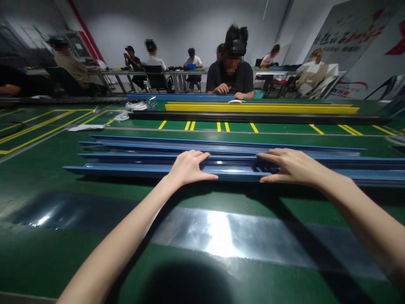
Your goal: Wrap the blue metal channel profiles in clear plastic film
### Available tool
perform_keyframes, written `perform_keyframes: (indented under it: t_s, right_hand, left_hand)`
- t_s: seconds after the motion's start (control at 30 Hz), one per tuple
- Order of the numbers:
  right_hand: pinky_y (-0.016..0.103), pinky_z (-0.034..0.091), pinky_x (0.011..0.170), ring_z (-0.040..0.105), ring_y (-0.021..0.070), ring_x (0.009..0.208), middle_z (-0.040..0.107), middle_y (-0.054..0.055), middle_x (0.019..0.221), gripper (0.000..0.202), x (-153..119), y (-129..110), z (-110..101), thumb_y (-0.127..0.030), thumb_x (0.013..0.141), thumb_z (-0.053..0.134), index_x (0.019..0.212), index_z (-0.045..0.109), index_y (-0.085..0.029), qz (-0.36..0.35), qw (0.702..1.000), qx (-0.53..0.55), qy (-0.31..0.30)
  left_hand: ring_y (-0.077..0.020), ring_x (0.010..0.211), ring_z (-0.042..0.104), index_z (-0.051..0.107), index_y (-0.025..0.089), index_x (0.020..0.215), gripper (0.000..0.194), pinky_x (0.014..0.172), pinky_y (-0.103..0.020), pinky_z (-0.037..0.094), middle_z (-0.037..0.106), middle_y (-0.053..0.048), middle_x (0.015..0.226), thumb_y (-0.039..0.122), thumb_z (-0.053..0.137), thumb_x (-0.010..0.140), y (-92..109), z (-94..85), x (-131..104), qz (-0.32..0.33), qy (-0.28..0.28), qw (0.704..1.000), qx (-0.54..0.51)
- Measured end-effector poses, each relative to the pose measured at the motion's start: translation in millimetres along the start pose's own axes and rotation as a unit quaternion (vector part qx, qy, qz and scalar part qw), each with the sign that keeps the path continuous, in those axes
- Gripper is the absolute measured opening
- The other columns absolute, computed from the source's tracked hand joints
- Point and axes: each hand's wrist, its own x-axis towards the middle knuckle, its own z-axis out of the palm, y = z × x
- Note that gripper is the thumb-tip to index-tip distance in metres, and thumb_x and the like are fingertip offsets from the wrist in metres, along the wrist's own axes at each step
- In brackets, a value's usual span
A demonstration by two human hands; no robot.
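A long blue channel-shaped strip (126, 169) lies lengthwise across the green table in front of me, its hollow side facing up. My left hand (189, 167) spans it near the middle, thumb on the near edge and fingers over the far edge. To the right, my right hand (289, 166) grips the same strip in a like way, thumb and fingers apart across its width. Between the hands the shiny inside of the strip shows. Close behind lies a second blue channel strip (142, 146), partly hidden by the first and by my hands.
A clear plastic film (186, 228) lies flat on the green table (126, 270) nearer to me. Farther back are a black strip (253, 117), a yellow strip (262, 108) and bundled white material (137, 105). Opposite sits a co-worker (230, 76); several people work at tables behind.
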Motion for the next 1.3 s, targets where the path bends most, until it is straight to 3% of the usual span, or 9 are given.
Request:
perform_keyframes:
  t_s: [0.23,0.53,0.8,0.97,1.3]
  right_hand:
    - [0.033,0.043,0.071,0.059,0.0256,0.085,0.062,0.014,0.096,0.066,-3,-26,31,-0.062,0.073,0.048,0.118,0.052,-0.014,0.007,0.999,0.006,-0.037]
    - [0.034,0.042,0.073,0.059,0.0264,0.089,0.061,0.014,0.103,0.066,-1,-31,60,-0.060,0.073,0.050,0.123,0.048,-0.016,0.026,0.999,0.033,-0.031]
    - [0.037,0.040,0.081,0.056,0.0280,0.098,0.058,0.015,0.112,0.069,0,-32,74,-0.064,0.071,0.049,0.119,0.048,-0.016,0.076,0.994,0.070,-0.019]
    - [0.040,0.039,0.079,0.056,0.0298,0.094,0.060,0.017,0.104,0.069,-3,-34,83,-0.070,0.070,0.043,0.106,0.052,-0.012,0.131,0.988,0.084,-0.012]
    - [0.042,0.038,0.077,0.055,0.0308,0.090,0.061,0.017,0.102,0.069,4,-30,90,-0.074,0.071,0.035,0.100,0.054,-0.014,0.147,0.987,0.069,0.012]
  left_hand:
    - [-0.0247,0.094,0.060,0.061,0.014,0.109,0.073,0.086,-0.035,0.045,0.065,-0.010,0.104,0.067,0.059,0.060,-9,28.9,-24,0.000,0.003,1.000,-0.011]
    - [-0.0249,0.096,0.058,0.059,0.016,0.111,0.073,0.086,-0.035,0.044,0.064,-0.010,0.106,0.068,0.058,0.060,-17,41.8,-24,-0.004,-0.033,0.999,-0.002]
    - [-0.0251,0.098,0.056,0.054,0.018,0.114,0.076,0.086,-0.035,0.041,0.061,-0.009,0.109,0.073,0.050,0.063,-15,41.8,-23,-0.027,-0.086,0.995,0.037]
    - [-0.0286,0.097,0.055,0.054,0.015,0.112,0.081,0.086,-0.040,0.039,0.061,-0.013,0.106,0.078,0.043,0.062,-13,41.6,-21,-0.053,-0.110,0.989,0.077]
    - [-0.0303,0.098,0.056,0.057,0.012,0.107,0.080,0.089,-0.041,0.039,0.062,-0.015,0.104,0.077,0.045,0.062,-19,47.2,-12,-0.057,-0.101,0.991,0.068]
